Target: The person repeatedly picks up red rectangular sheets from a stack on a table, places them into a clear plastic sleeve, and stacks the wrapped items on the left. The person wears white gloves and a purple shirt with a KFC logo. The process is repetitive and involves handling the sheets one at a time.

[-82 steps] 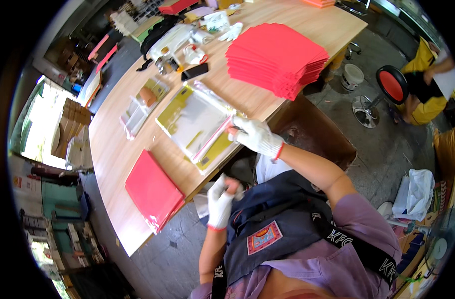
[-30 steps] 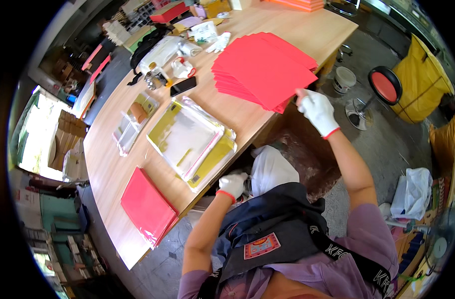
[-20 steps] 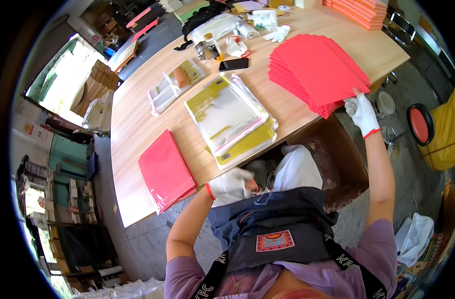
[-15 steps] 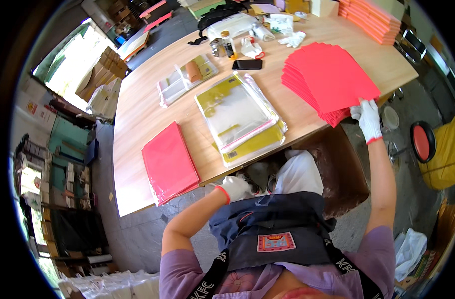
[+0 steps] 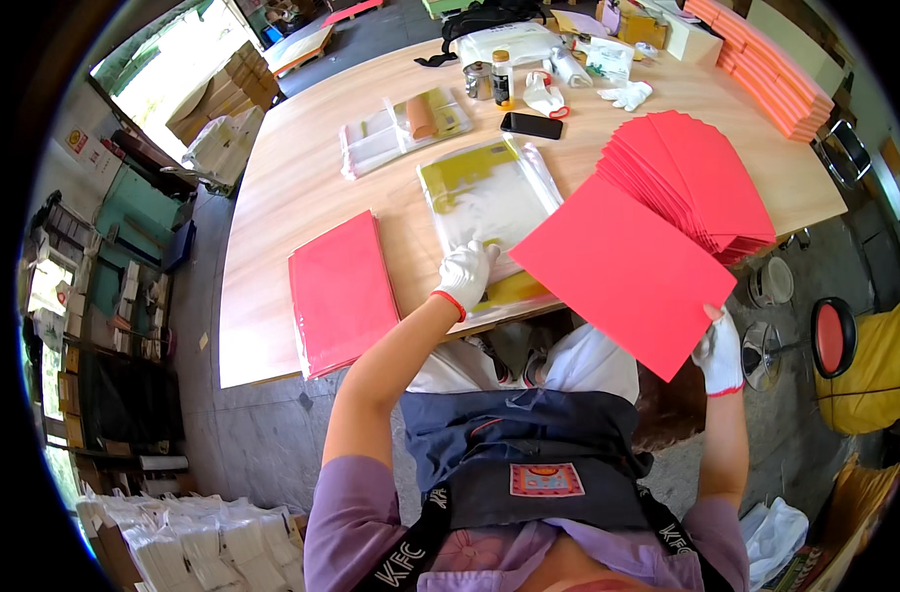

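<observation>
Presently, one red sheet is held at its lower right corner by the right hand, which is covered by a white glove with bare fingertips. The corner is pinched narrowly between thumb and fingers. By this grip the sheet is kept over the front edge of the table, and its left corner is seen above the right part of a stack of clear plastic bags. A fanned pile of red sheets is partly covered by its upper edge; whether the two are touching cannot be told.

The left hand, gloved in the same way, is placed on the near part of the bags, with the fingers bent. Whether a bag is gripped by it or only touched cannot be told, because the fingertips are partly hidden.

To the left of the bags, a red pile in clear wrapping is laid near the table edge. Farther back, flat clear packs are seen, on which a brown roll-like piece is placed. A black phone is put just behind the bags, and behind it a bottle and a metal jar are stood upright. At the far right, an orange stack is placed.
</observation>
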A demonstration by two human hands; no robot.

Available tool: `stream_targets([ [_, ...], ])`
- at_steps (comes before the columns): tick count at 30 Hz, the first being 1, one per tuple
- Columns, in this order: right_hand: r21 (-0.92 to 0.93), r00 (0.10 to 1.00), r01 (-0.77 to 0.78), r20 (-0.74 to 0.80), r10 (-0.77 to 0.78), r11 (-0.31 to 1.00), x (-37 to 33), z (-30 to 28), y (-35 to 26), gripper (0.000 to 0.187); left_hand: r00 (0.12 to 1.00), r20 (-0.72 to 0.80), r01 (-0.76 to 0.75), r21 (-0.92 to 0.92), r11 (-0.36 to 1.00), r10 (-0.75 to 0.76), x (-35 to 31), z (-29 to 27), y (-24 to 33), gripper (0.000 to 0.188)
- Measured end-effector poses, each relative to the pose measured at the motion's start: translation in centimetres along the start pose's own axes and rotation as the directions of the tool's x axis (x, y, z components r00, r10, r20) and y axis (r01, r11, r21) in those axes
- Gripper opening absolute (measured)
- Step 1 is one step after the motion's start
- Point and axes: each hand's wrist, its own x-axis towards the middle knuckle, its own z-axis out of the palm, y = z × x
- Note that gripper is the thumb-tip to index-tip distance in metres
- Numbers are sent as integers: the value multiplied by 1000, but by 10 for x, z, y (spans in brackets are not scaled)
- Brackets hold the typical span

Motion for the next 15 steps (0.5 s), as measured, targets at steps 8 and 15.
stream_targets([
  [8,164,996,8,-92,7,986,-21,-57,20,24,994,77,-67,-159,985,80,-15,-20,1,42],
  [15,168,992,6,-126,15,986,-25,-61,25,22,996,-69,-50,-45,998,47,3,6,-1,36],
])
